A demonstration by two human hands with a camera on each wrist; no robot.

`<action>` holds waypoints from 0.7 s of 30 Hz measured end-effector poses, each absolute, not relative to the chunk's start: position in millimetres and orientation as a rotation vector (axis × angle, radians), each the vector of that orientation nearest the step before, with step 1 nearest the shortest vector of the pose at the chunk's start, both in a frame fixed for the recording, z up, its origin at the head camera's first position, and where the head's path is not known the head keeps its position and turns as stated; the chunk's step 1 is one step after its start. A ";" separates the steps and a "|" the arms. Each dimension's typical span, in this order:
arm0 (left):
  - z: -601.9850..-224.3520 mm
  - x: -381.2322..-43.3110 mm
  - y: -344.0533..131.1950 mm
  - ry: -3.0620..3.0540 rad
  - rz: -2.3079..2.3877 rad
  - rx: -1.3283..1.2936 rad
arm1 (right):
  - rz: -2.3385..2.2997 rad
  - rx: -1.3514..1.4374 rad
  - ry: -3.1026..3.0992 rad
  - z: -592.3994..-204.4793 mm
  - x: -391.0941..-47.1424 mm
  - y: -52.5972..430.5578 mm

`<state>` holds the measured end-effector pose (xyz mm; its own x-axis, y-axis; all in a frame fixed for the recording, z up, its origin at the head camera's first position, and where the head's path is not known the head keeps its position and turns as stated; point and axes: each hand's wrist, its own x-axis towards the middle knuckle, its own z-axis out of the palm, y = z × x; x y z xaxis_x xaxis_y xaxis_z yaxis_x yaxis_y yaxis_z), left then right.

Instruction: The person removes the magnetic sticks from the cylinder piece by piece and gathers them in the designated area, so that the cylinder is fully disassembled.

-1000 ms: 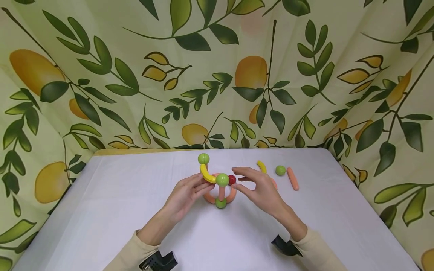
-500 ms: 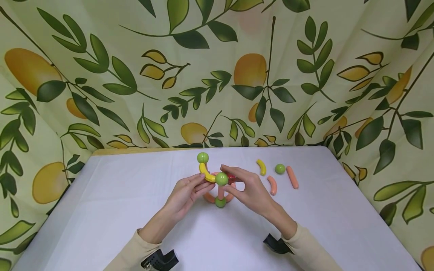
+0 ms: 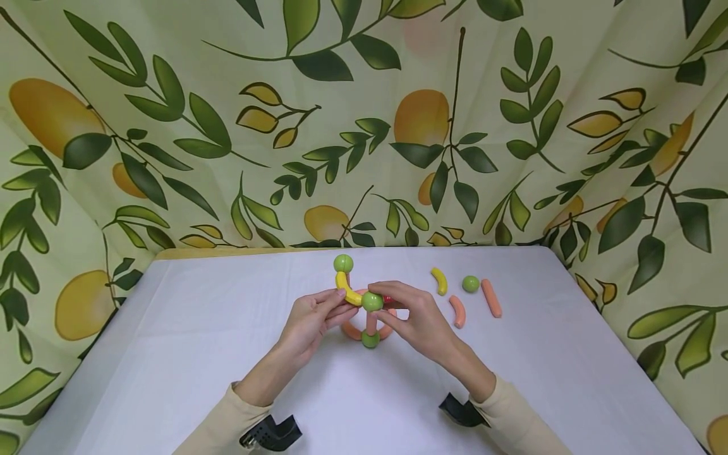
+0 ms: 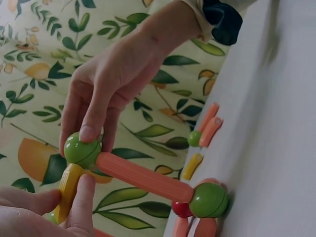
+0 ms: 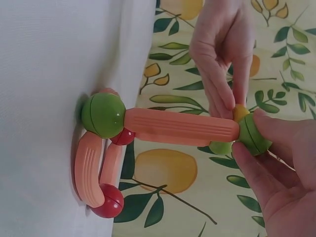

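A toy frame of balls and sticks stands on the white-covered table. My left hand point(image 3: 307, 319) pinches a yellow curved stick point(image 3: 345, 289) near the top, between thumb and fingers in the left wrist view. This stick runs between a green ball point(image 3: 343, 263) at the back and a nearer green ball point(image 4: 81, 149). My right hand point(image 3: 423, 316) grips that nearer ball with thumb and fingertips. Below it a straight salmon-coloured stick point(image 5: 180, 127) goes down to a lower green ball point(image 5: 103, 115). Curved salmon sticks point(image 5: 89, 170) and red balls point(image 5: 108, 201) form the base, partly hidden in the head view.
Loose to the right lie a yellow curved stick point(image 3: 438, 281), a green ball point(image 3: 470, 284), a straight salmon stick point(image 3: 491, 298) and a curved one point(image 3: 457, 311). A leaf-and-fruit patterned curtain point(image 3: 273, 208) hangs behind the table point(image 3: 199, 316).
My right hand has moved left from beside the frame, and its parted fingers have closed on the nearer green ball. The left hand keeps its pinch on the yellow stick, with the frame barely shifting.
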<state>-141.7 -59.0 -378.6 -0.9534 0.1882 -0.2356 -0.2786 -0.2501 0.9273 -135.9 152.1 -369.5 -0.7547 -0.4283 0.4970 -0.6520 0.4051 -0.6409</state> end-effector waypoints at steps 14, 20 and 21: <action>-380.2 -142.8 -57.3 1.902 2.234 -0.100 | 1.283 0.967 -2.416 -368.5 -135.9 154.3; -386.6 -144.1 -57.6 2.041 2.206 -0.071 | 1.287 0.957 -2.424 -368.2 -135.6 154.4; -387.9 -144.4 -57.6 2.077 2.195 -0.063 | 1.287 0.955 -2.425 -368.4 -135.7 154.3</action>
